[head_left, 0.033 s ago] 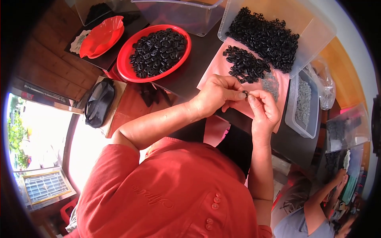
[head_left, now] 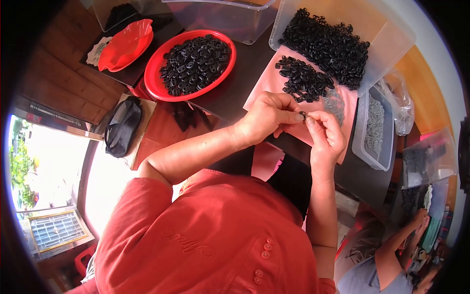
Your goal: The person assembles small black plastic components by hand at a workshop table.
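Both my hands meet above the near part of a pink cloth. My left hand pinches a small black plastic piece between thumb and forefinger. From the other side, my right hand closes its thumb and fingertips on the same piece. The fingertips hide most of it. Just beyond the hands, a heap of loose black plastic pieces lies on the cloth. Beside that heap is a small pile of silvery-grey pieces, partly behind my right hand.
A tilted clear bin spills black pieces at the back right. Small grey parts fill a clear box on the right. At the left stand a red basin of black pieces and a wavy red dish. Another person sits at lower right.
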Demonstrator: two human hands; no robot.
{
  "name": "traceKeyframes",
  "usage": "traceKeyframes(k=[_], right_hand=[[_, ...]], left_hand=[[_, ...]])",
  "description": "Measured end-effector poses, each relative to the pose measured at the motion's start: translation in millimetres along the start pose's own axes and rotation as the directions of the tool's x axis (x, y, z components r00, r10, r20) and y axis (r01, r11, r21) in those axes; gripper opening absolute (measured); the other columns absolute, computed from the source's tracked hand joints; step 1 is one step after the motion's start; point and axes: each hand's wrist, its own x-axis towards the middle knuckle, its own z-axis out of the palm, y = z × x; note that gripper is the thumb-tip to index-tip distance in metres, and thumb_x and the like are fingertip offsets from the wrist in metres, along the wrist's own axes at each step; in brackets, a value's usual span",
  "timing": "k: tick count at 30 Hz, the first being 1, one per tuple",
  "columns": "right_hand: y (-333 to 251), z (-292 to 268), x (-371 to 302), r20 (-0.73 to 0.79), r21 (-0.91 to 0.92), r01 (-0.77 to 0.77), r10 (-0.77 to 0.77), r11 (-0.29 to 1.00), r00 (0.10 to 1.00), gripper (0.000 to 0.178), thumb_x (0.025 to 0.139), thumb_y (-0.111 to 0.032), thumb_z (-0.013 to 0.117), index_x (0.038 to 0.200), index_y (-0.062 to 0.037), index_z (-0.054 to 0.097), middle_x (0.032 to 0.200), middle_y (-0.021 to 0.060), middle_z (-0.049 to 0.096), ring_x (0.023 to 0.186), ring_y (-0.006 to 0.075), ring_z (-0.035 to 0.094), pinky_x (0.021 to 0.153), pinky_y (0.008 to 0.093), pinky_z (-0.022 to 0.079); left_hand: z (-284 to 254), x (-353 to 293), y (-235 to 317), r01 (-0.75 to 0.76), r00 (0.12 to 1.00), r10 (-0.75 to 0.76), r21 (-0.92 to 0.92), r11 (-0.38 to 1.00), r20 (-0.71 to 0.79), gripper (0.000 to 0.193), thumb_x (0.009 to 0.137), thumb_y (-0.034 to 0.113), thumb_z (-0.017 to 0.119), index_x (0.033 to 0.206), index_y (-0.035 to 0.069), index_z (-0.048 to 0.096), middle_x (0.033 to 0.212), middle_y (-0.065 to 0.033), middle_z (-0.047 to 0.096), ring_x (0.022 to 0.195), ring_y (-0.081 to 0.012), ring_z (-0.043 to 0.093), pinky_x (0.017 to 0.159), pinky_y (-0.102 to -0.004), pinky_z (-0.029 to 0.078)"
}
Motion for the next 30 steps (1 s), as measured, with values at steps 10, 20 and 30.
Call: traceKeyframes(k=[10, 20, 30], right_hand=[[-5.5, 3.8, 3.5, 0.063, -0.173, 0.170, -0.161, 0.970, 0.985, 0.006, 0.086, 0.005, 0.065, 0.089, 0.0005, 0.062, 0.077, 0.0027, 0.062, 0.067, 0.0094, 0.057, 0.062, 0.0226, 0.046], [-3.4, -1.1, 0.3, 0.088, -0.155, 0.092, -0.079, 0.984, 0.993, 0.009, 0.084, 0.007, 0.066, 0.089, 0.0012, 0.063, 0.079, 0.0023, 0.061, 0.069, 0.0089, 0.056, 0.064, 0.0223, 0.046], [-5.3, -3.0, 4.7, 0.116, -0.059, 0.014, -0.007, 0.998, 0.993, 0.011, 0.081, 0.010, 0.068, 0.086, 0.0017, 0.063, 0.078, 0.0005, 0.059, 0.070, 0.0075, 0.054, 0.064, 0.0211, 0.044]], left_hand=[[5.4, -8.4, 1.7, -0.028, 0.998, 0.038, 0.163, 0.986, -0.057, 0.007, 0.089, 0.005, 0.064, 0.090, -0.002, 0.063, 0.064, -0.0017, 0.058, 0.050, -0.0042, 0.048, 0.045, -0.0197, 0.037], [-4.3, -8.3, -0.5, -0.029, 1.000, 0.027, 0.184, 0.983, 0.012, 0.010, 0.091, 0.007, 0.065, 0.093, -0.004, 0.066, 0.068, -0.0034, 0.060, 0.054, -0.0053, 0.051, 0.046, -0.0202, 0.041], [-9.7, -3.7, 8.3, -0.039, 0.997, 0.017, 0.305, 0.951, 0.075, 0.011, 0.090, 0.007, 0.066, 0.094, -0.003, 0.066, 0.071, -0.0029, 0.061, 0.060, -0.0065, 0.056, 0.048, -0.0200, 0.044]])
